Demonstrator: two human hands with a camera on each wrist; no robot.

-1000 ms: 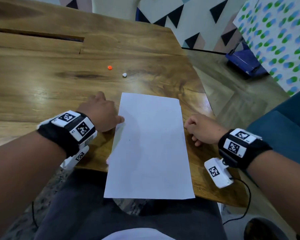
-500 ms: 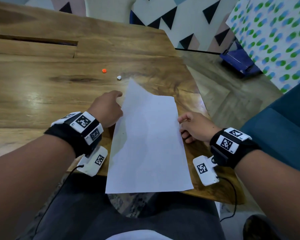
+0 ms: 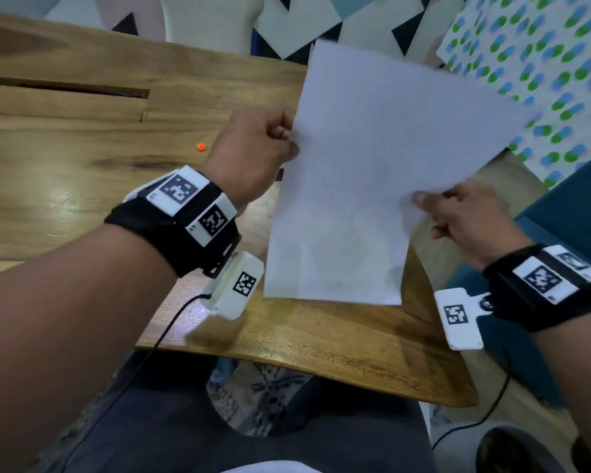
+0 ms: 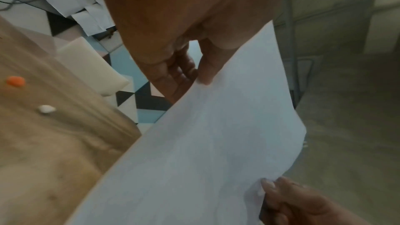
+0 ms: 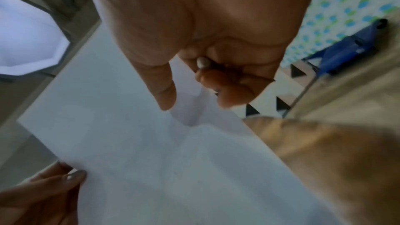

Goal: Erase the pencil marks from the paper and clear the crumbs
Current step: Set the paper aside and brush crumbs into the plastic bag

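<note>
A white sheet of paper [image 3: 372, 172] is lifted off the wooden table [image 3: 82, 186] and tilted up toward the right. My left hand [image 3: 287, 141] pinches its left edge between thumb and fingers. My right hand [image 3: 423, 203] pinches the right edge lower down. In the left wrist view the thumb [image 4: 205, 73] lies on the paper [image 4: 205, 160]. The right wrist view shows the thumb [image 5: 164, 91] on top of the paper [image 5: 162, 160] and the fingers curled beneath. An orange eraser bit [image 3: 201, 146] and a white bit [image 4: 45, 109] lie on the table to the left.
The table's near right corner [image 3: 451, 397] is rounded. A blue seat [image 3: 574, 213] stands at the right, with a dotted cloth [image 3: 543, 63] behind it. A cable [image 3: 164, 332] hangs from the left wrist camera over the table edge.
The paper lay flat on the table a second ago. Both hands have taken hold of its side edges and raised it, swinging its far end up and to the right.
</note>
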